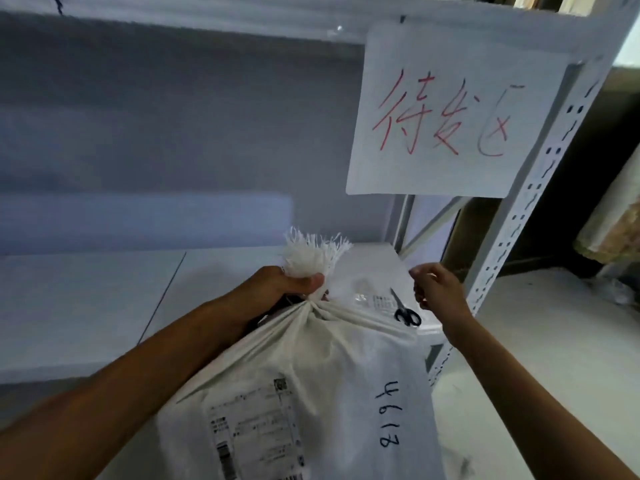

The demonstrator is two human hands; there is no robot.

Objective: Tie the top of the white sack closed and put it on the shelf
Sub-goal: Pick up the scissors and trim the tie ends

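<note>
Tying is underway: the left hand is clenching the sack neck before the shelf; the right hand, pinched, seemingly drawing unseen string. Next, knotting.

- Left hand: bare, no glove, ring or watch showing; its forearm enters from seven o'clock, uncovered along its whole visible length.
- Right hand: bare likewise; its forearm enters from five o'clock, with no sleeve in view.
</note>
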